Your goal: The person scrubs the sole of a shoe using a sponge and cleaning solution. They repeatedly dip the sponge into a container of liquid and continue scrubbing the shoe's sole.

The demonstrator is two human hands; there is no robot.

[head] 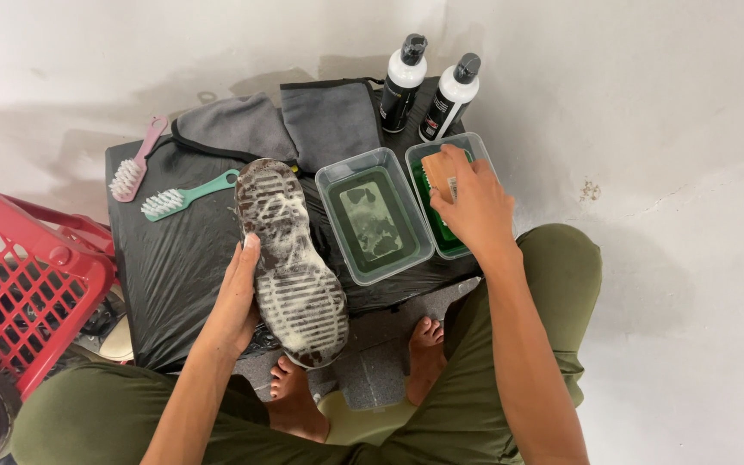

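A low black table (174, 267) stands in the corner by a white wall, and its front edge is just in front of the person's knees. There is open white floor on the right, but a red basket (19, 284) crowds the left side. The left hand (236, 301) holds a shoe (290, 258) by its side, fingers together and flat along the edge, thumb hidden behind it. The shoe is turned over so its soapy sole faces up, and it sticks out past the table's front edge above the bare feet. The right hand (474, 207) is shut around a wooden brush (441, 176) and holds it over the right clear tub (484, 159) with green water. A second clear tub (329, 185) sits between that tub and the shoe. Behind them are two white bottles (428, 86) and folded gray cloths (286, 125). A pink brush (135, 164) and a green brush (187, 194) lie left of the shoe
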